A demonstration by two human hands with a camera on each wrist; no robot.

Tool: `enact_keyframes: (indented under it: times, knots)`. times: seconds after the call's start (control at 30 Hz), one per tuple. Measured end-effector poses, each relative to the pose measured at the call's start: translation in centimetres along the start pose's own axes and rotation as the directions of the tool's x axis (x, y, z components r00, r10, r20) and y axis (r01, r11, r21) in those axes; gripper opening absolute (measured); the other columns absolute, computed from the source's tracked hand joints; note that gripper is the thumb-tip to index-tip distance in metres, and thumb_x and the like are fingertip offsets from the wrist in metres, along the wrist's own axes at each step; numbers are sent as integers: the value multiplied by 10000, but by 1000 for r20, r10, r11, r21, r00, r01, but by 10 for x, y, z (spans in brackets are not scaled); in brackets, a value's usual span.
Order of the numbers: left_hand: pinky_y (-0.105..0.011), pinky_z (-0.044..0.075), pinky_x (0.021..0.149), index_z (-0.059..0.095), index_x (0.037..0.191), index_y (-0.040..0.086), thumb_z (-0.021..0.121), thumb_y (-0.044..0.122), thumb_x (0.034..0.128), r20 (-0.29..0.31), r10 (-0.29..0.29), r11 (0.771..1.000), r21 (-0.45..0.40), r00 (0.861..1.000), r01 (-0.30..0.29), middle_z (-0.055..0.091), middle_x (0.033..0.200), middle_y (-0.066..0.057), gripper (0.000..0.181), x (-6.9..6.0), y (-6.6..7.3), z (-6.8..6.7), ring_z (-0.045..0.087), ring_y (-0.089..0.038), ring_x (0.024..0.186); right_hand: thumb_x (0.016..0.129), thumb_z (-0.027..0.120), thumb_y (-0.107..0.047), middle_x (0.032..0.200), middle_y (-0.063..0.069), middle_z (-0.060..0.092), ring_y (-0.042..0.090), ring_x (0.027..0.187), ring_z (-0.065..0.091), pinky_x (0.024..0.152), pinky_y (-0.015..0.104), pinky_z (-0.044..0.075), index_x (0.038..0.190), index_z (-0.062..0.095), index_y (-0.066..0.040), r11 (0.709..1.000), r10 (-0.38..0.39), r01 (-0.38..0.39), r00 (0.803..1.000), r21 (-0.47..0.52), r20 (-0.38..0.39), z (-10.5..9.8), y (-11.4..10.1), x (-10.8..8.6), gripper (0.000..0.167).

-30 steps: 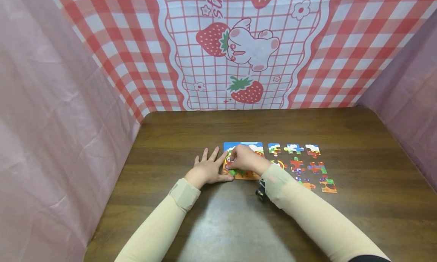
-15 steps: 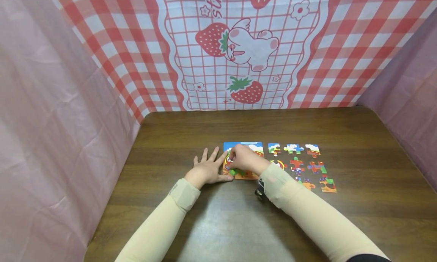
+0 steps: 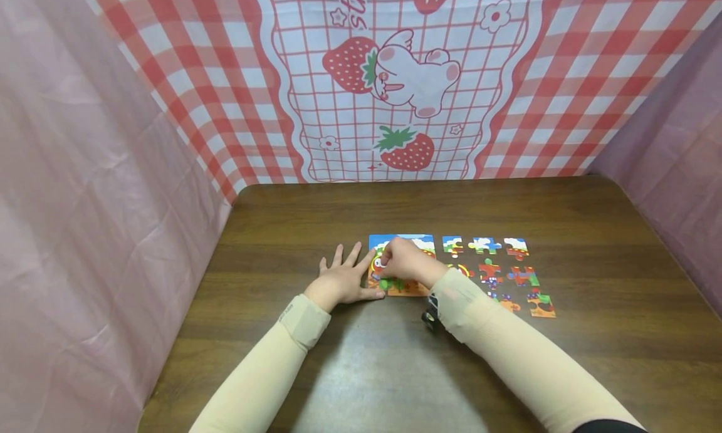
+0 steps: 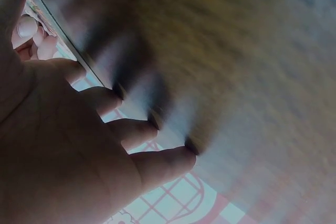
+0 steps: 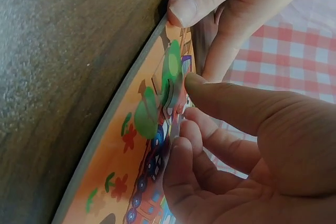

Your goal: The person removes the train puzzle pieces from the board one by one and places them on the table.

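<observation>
A colourful picture puzzle board (image 3: pixel 414 289) lies flat on the table, partly covered by both hands. My left hand (image 3: pixel 340 284) is spread at its left side, the thumb on the board's near left corner. In the left wrist view, the other fingers (image 4: pixel 163 169) are stretched and apart. My right hand (image 3: pixel 408 262) is over the board's left part. The right wrist view shows its thumb and curled fingers pinching a puzzle piece (image 5: pixel 169 90) with a green plant on it, partly hidden. Whether that piece is fully seated, I cannot tell.
To the right of the board lie several loose puzzle pieces (image 3: pixel 523 276) in rough rows, some partly behind the right forearm. The wooden table (image 3: pixel 293 213) ends at a red-and-white checked cloth (image 3: pixel 536 126). Pink curtains (image 3: pixel 84 201) hang at both sides.
The right hand's fingers have shifted very slightly over the left part of the board. The left hand and the loose pieces have stayed in place.
</observation>
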State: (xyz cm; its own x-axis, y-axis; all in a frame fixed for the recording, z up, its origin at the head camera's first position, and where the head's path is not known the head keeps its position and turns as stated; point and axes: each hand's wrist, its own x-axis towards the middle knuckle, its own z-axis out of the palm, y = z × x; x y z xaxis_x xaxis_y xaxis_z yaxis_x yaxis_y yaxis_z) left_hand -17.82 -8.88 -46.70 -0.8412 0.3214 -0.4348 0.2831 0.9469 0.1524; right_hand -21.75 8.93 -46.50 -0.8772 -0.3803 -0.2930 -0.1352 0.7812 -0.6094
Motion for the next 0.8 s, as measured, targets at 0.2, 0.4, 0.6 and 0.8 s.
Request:
enact_keyframes:
  times: [0.2, 0.4, 0.6, 0.8]
  knots:
    - [-694, 121, 1128, 0, 1634, 400, 453, 849, 856, 0, 3, 1000, -9, 1000, -3, -40, 1701, -3, 1006, 0, 0, 1, -38, -403, 1519, 799, 860, -107, 877, 27, 662, 178, 769, 605, 691, 316, 522, 893, 716, -49, 998, -32, 32, 999, -48, 4, -1, 0, -2, 182]
    - [-695, 127, 1127, 8, 1643, 363, 475, 854, 842, -10, 1, 1000, -10, 1000, -1, -25, 1702, 5, 1049, 2, -1, 2, -26, -400, 1521, 799, 852, -103, 871, 27, 649, 185, 767, 598, 690, 320, 515, 887, 700, -53, 996, -51, 51, 999, -76, 13, -1, 0, -1, 183]
    - [-692, 142, 1126, 21, 1647, 353, 494, 860, 829, -13, -5, 1000, -7, 1000, 5, -12, 1702, 9, 1072, 2, 0, 1, -15, -394, 1523, 803, 833, -94, 845, 24, 645, 184, 749, 594, 665, 314, 508, 880, 690, -66, 996, -44, 46, 999, -74, 28, -2, 2, 0, 165]
    - [-689, 143, 1127, 27, 1648, 349, 495, 858, 832, -12, -12, 1000, -3, 1000, 12, -10, 1702, 9, 1069, 2, 0, 1, -15, -390, 1524, 827, 811, -96, 870, 25, 662, 183, 759, 599, 673, 320, 515, 922, 716, -50, 998, -37, 39, 999, -40, 33, -4, 2, -2, 141]
